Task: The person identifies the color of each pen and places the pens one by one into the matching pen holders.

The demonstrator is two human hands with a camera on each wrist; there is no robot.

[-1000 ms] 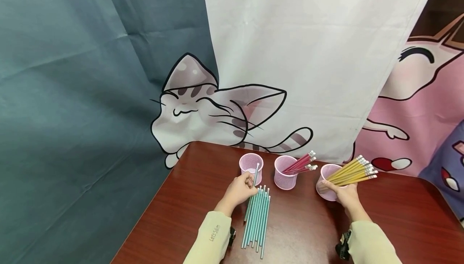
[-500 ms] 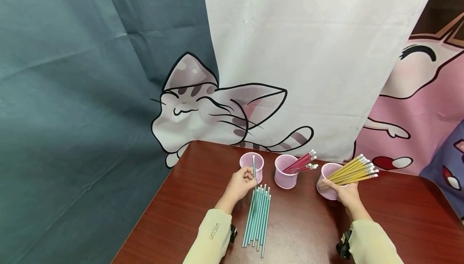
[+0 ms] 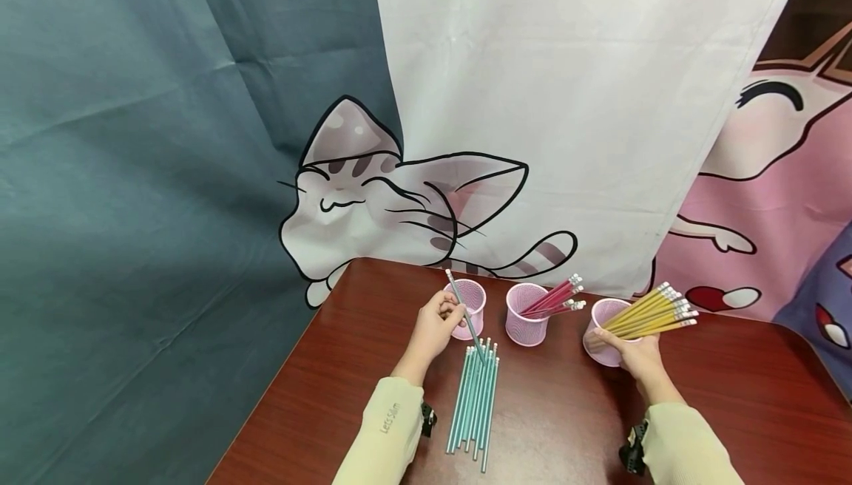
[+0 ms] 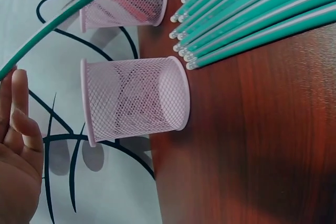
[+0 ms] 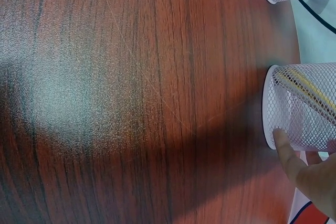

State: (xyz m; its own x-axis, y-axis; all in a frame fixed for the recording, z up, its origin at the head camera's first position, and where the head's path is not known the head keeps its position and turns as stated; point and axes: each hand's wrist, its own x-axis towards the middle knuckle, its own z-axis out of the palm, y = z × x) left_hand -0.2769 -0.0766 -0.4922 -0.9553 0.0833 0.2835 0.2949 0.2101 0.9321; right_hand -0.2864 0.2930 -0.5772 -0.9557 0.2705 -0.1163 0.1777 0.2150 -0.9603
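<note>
My left hand [image 3: 435, 326] pinches a single teal pencil [image 3: 469, 322] in front of the left pink mesh pencil cup [image 3: 478, 309]. The pencil slants, eraser end up and to the left, with its lower end over the teal pencils [image 3: 471, 404] lying side by side on the table. In the left wrist view this pencil [image 4: 58, 20] points past the mouth of that cup [image 4: 136, 98], which holds no pencils. My right hand [image 3: 640, 363] grips the right pink mesh pencil cup [image 3: 599, 344], where several yellow pencils [image 3: 642, 316] lean to the right. One fingertip presses its wall [image 5: 304, 116] near the base.
Between those two cups stands a third pink mesh cup [image 3: 526, 331] with several red pencils [image 3: 551, 300] leaning right. The brown wooden table [image 3: 333, 396] ends at a printed cloth backdrop [image 3: 566, 100] just behind the cups.
My left hand has drawn a little up and left, turning the teal pencil so its eraser end now leans left. The right hand stays on its cup.
</note>
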